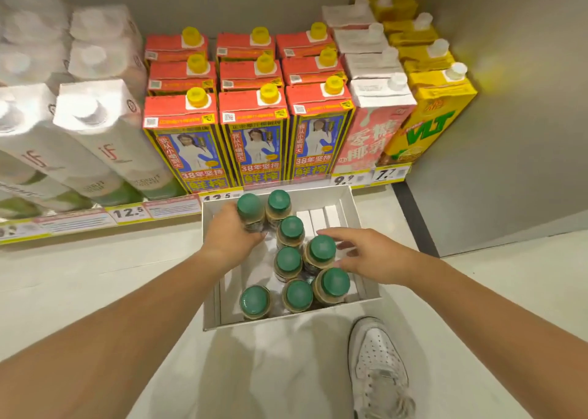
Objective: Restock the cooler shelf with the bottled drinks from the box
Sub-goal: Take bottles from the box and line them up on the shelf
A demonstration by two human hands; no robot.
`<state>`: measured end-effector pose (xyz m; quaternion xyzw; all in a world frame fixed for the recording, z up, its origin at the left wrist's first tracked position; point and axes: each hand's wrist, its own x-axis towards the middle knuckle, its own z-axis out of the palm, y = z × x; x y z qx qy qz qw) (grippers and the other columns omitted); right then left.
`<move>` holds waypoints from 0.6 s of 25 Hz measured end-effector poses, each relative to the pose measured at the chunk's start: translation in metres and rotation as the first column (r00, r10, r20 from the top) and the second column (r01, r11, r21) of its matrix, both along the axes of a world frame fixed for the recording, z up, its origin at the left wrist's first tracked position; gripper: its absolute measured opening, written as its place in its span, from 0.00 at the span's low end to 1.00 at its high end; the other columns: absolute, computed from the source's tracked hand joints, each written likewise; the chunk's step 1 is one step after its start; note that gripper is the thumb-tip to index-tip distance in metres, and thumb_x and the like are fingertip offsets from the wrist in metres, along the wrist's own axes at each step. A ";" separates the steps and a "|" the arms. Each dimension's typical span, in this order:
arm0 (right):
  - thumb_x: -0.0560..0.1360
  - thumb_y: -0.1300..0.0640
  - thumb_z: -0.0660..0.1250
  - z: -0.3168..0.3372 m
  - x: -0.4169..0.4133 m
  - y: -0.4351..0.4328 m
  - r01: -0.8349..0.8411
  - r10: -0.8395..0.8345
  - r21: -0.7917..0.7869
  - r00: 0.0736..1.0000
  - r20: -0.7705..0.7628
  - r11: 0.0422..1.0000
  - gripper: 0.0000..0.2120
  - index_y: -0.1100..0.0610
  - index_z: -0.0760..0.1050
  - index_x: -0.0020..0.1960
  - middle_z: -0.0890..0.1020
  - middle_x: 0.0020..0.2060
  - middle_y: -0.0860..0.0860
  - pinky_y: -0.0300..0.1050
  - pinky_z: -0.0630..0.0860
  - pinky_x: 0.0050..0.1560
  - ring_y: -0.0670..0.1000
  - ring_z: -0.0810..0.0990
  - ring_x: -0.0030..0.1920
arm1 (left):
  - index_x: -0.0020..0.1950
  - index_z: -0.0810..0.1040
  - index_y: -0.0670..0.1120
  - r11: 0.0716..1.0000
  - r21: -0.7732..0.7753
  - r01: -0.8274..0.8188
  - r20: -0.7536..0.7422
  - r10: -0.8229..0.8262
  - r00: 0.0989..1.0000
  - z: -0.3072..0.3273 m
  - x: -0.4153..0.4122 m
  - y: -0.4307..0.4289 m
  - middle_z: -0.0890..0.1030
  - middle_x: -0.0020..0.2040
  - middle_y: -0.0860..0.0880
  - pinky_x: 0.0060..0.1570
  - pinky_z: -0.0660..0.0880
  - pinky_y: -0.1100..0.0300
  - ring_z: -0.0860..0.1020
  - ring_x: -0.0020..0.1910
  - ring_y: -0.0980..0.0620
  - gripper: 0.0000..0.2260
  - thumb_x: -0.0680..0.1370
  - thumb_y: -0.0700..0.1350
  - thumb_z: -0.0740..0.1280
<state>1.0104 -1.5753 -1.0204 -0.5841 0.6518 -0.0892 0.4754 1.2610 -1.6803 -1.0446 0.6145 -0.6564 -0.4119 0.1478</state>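
A white cardboard box point(356, 224) stands on the floor below the shelf, holding several bottles with green caps. My left hand point(230, 235) is wrapped around the far-left bottle point(250, 207) at the box's back corner. My right hand point(370, 256) hovers with its fingers spread next to another bottle point(322, 249) on the right side of the cluster; whether it touches is unclear. More bottles point(254, 301) stand near the front wall of the box.
The shelf point(95, 224) above the box carries red-topped cartons point(254, 138), white cartons point(105, 138) at left, pink and yellow cartons point(426, 126) at right, with price tags along its edge. A grey wall point(509, 132) closes the right. My white shoe point(377, 367) stands by the box.
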 end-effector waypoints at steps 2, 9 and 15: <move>0.72 0.62 0.75 -0.005 0.002 -0.003 0.037 -0.039 0.017 0.995 0.090 0.999 0.27 0.43 0.74 0.66 0.79 0.57 0.37 0.28 0.72 0.54 0.43 0.77 0.56 | 0.57 0.75 0.46 0.996 0.048 -0.069 0.016 0.068 0.998 -0.009 -0.002 -0.001 0.80 0.51 0.51 0.52 0.73 0.56 0.77 0.52 0.49 0.25 0.65 0.44 0.82; 0.65 0.56 0.78 -0.026 0.017 -0.010 0.185 -0.190 0.043 0.950 0.248 0.982 0.22 0.37 0.78 0.55 0.84 0.50 0.38 0.40 0.75 0.56 0.41 0.79 0.56 | 0.60 0.75 0.44 0.981 0.056 -0.186 -0.012 0.186 0.982 -0.027 -0.014 0.001 0.82 0.55 0.46 0.51 0.72 0.56 0.79 0.56 0.44 0.26 0.66 0.44 0.81; 0.60 0.54 0.78 -0.049 0.029 -0.012 0.361 -0.351 0.003 0.905 0.240 0.932 0.26 0.37 0.73 0.52 0.84 0.44 0.43 0.49 0.81 0.54 0.45 0.83 0.48 | 0.60 0.75 0.45 0.962 0.048 -0.270 -0.108 0.274 0.956 -0.038 -0.013 0.004 0.83 0.54 0.48 0.50 0.71 0.58 0.78 0.51 0.50 0.26 0.66 0.43 0.81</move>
